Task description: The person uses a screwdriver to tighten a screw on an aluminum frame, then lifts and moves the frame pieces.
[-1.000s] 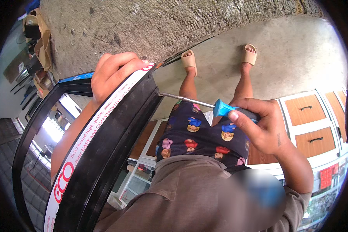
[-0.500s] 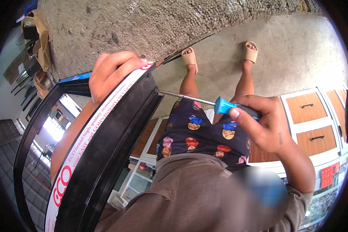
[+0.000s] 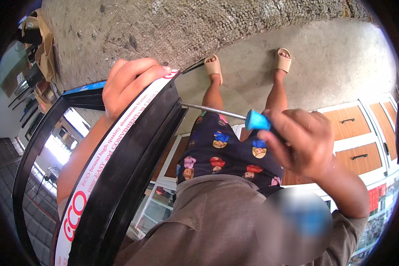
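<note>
A black aluminum frame (image 3: 135,137) stands tilted on my left, with a white printed strip (image 3: 113,144) along its outer face. My left hand (image 3: 129,82) is closed over the frame's upper corner, thumb side by the strip's end. In my right hand (image 3: 303,142), smeared by motion, is the blue and dark handle of a screwdriver (image 3: 256,120). Its metal shaft runs left, and the tip meets the frame's end near the corner. Whether a screw head sits under the tip is too small to tell.
A rough, worn carpet-like surface (image 3: 164,33) lies beyond the frame. Below is a concrete floor (image 3: 332,66), where my sandaled feet show. White cabinets with wood-toned drawers (image 3: 357,153) stand at the right. Cardboard (image 3: 44,53) is piled at the far left.
My right hand has turned around the screwdriver handle, its fingers now further over the top. The screwdriver tip stays at the same spot, and my left hand keeps its hold.
</note>
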`<act>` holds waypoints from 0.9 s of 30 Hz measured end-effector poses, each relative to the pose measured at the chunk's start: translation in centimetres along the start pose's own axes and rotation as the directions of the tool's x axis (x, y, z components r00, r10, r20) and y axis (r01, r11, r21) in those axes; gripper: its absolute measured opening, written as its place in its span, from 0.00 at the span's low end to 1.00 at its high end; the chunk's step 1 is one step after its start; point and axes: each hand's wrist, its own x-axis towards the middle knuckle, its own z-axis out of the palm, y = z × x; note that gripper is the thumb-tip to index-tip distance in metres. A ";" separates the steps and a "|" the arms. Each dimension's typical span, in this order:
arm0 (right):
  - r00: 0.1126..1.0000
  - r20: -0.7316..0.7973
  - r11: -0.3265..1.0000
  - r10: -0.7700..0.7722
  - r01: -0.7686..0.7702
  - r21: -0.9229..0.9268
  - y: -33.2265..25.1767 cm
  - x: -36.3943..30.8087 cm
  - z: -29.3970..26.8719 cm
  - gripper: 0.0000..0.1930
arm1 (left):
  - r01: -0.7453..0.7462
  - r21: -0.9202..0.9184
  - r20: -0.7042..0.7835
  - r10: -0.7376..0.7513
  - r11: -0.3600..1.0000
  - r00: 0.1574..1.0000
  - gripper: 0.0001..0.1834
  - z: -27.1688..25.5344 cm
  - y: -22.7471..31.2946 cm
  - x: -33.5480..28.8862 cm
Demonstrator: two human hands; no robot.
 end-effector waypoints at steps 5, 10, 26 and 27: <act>0.332 0.853 0.234 0.404 -0.938 0.254 3.1 5.8 -2.6 0.21 | -0.029 -0.041 -0.002 0.029 0.999 1.000 0.18 -0.1 -0.3 -0.4; 0.459 0.823 0.329 0.336 -0.875 0.354 2.9 4.5 -3.4 0.23 | -0.036 -0.035 -0.008 0.036 0.999 0.999 0.17 0.0 -0.4 -0.6; 0.991 0.113 0.967 -0.074 0.043 0.253 3.1 0.4 -0.5 0.22 | -0.022 -0.053 -0.035 0.020 0.998 0.999 0.18 0.3 -0.2 -0.5; 0.991 0.114 0.967 -0.076 0.045 0.252 2.7 0.5 -0.8 0.22 | -0.021 -0.052 -0.037 0.019 0.998 0.999 0.18 0.2 -0.3 -0.6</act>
